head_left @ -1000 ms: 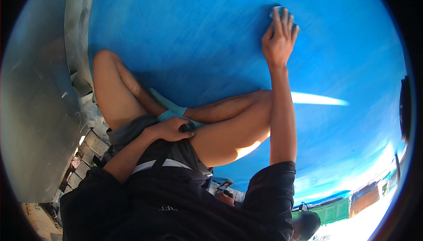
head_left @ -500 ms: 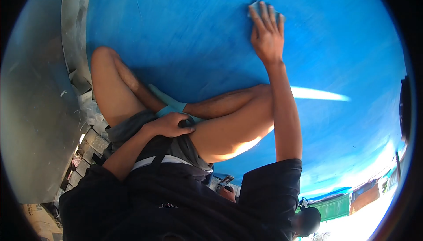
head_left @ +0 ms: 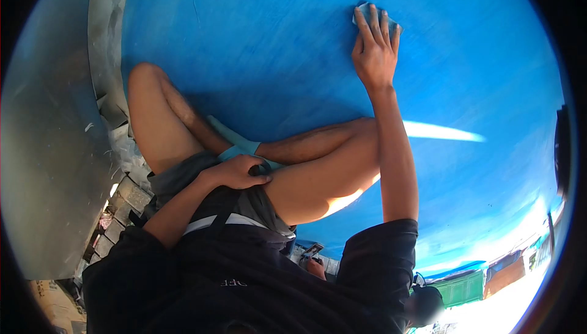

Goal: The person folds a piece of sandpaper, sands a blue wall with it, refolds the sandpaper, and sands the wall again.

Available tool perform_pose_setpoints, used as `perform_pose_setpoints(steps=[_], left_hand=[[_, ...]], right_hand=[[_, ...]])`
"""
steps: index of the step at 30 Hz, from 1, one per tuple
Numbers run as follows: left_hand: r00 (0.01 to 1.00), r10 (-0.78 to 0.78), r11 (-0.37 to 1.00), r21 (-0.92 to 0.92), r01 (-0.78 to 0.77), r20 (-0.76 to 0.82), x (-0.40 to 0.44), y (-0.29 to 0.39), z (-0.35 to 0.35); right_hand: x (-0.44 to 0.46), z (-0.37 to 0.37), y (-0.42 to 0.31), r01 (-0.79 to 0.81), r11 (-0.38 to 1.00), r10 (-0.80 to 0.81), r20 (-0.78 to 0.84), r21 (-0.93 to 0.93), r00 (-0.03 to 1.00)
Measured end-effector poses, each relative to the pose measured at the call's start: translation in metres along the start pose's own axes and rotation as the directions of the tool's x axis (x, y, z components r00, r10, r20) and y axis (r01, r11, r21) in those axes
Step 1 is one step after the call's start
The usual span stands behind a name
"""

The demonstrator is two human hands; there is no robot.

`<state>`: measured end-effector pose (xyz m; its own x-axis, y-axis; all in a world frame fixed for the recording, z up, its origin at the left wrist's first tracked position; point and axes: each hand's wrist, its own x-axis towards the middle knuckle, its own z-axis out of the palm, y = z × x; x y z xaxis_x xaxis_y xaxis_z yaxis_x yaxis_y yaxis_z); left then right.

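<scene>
My right hand (head_left: 375,59) is stretched out over the blue surface (head_left: 275,40), gripping a thin pale grey-blue pad (head_left: 365,11) under its slightly spread fingers. The pad lies flat against the surface, and its edges show around the fingertips. In my lap, my left hand (head_left: 238,172) is curled beside the thigh, with the fingers around something dark that I cannot make out. Both bare legs are folded on the blue surface, with light blue socks (head_left: 235,144) at the feet.
A large grey metal-like panel (head_left: 46,138) stands at the left, beside grey blocks (head_left: 133,193). Another person's hand (head_left: 316,268) is near a phone-like device (head_left: 313,249) at the bottom. A dark-capped head (head_left: 427,304) and a green panel (head_left: 461,289) are at the lower right.
My right hand and the pad have moved left from their place a second ago, with a slight shift back right since the middle frame. My left hand stays in my lap.
</scene>
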<state>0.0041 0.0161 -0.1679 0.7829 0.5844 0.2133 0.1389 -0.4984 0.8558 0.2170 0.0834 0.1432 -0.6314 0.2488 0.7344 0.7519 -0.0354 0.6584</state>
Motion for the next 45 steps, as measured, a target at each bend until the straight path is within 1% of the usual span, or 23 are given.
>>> perform_pose_setpoints(steps=[1,3,4,7,9,11,13,14,16,19,21,26,28,29,31,32,34,35,37,39,41,43,45], left_hand=[[1.0,0.0,1.0,-0.005,0.0,-0.004,0.0,0.0,0.0],[1.0,0.003,1.0,0.0,-0.003,-0.01,0.0,0.0,0.001],[1.0,0.004,1.0,-0.001,-0.004,-0.01,0.001,-0.002,0.002],[0.999,0.026,0.998,0.056,-0.023,-0.043,0.001,-0.005,0.003],[1.0,-0.011,1.0,0.009,0.011,0.003,0.001,-0.002,0.001],[0.999,-0.026,1.0,-0.006,0.026,0.023,0.001,0.003,-0.003],[0.998,-0.037,0.999,-0.017,0.038,0.045,0.001,0.004,-0.001],[1.0,-0.025,1.0,0.009,0.024,0.018,0.0,0.002,0.001],[1.0,-0.013,0.999,0.038,0.013,-0.01,0.0,0.003,-0.001],[0.999,-0.032,0.999,0.014,0.032,-0.001,-0.001,0.002,0.001],[0.999,0.03,0.999,0.042,-0.028,-0.043,0.0,-0.002,0.002],[1.0,-0.01,0.999,0.032,0.01,-0.002,0.0,0.003,-0.001],[1.0,-0.018,0.999,0.043,0.018,-0.009,0.0,0.002,-0.001],[1.0,-0.011,0.999,0.035,0.011,-0.004,0.001,0.0,0.0],[1.0,-0.003,1.0,0.029,0.003,0.002,0.001,0.001,0.0],[1.0,-0.002,1.0,0.031,0.002,-0.005,0.0,0.001,-0.001],[1.0,0.002,0.999,0.033,-0.001,-0.006,-0.001,0.004,-0.001],[0.999,-0.033,0.999,0.032,0.033,0.012,-0.002,0.005,-0.001],[0.997,-0.066,0.997,0.039,0.065,0.031,-0.001,0.008,-0.002],[0.999,-0.041,0.999,0.025,0.041,0.006,-0.001,0.008,-0.003],[0.999,-0.041,0.999,0.018,0.041,0.018,-0.002,0.007,-0.004],[0.999,-0.037,0.999,0.005,0.036,0.025,0.001,0.002,-0.002],[1.0,0.001,1.0,0.03,-0.001,-0.006,0.002,-0.003,0.001]], right_hand=[[-0.003,-0.001,0.0,0.006,1.0,-0.006,0.001,0.002,1.0],[-0.007,-0.002,-0.001,0.209,0.971,-0.222,0.113,0.116,0.968],[-0.006,-0.002,0.0,0.21,0.971,-0.223,0.114,0.116,0.968],[-0.002,-0.001,0.002,0.127,0.989,-0.132,0.06,0.079,0.989],[0.001,0.0,0.005,0.016,1.0,-0.016,-0.014,0.003,1.0],[-0.004,0.0,0.002,0.051,0.999,-0.051,0.006,0.011,0.999],[-0.008,-0.001,-0.001,0.142,0.987,-0.148,0.08,0.078,0.986],[-0.006,-0.002,0.0,0.139,0.987,-0.145,0.08,0.075,0.986],[0.001,0.0,0.004,0.019,0.998,-0.018,-0.012,0.06,1.0],[0.004,0.0,0.007,-0.02,1.0,0.02,-0.034,0.006,0.999],[0.0,-0.002,0.002,0.012,0.999,-0.012,-0.004,0.033,1.0],[-0.002,-0.009,0.004,0.082,0.992,-0.088,0.063,0.094,0.994],[0.003,-0.01,0.016,-0.044,0.974,0.063,-0.08,0.221,0.995],[0.002,-0.01,0.019,-0.04,0.974,0.059,-0.078,0.222,0.995],[0.0,-0.009,0.021,-0.093,0.992,0.102,-0.11,0.082,0.989],[-0.003,-0.008,0.02,-0.093,0.992,0.102,-0.11,0.082,0.989],[-0.009,-0.01,0.011,0.047,0.994,-0.047,-0.002,0.097,0.999],[-0.011,-0.01,0.006,0.046,0.995,-0.046,-0.001,0.092,0.999],[-0.012,-0.008,-0.002,0.155,0.973,-0.173,0.097,0.172,0.98],[-0.004,-0.005,-0.003,0.146,0.976,-0.162,0.089,0.159,0.983],[0.005,-0.002,0.003,-0.046,0.996,0.051,-0.067,0.075,0.996],[0.004,-0.001,0.003,-0.049,0.998,0.051,-0.06,0.043,0.997],[-0.004,-0.005,0.001,0.108,0.983,-0.118,0.061,0.148,0.991]])
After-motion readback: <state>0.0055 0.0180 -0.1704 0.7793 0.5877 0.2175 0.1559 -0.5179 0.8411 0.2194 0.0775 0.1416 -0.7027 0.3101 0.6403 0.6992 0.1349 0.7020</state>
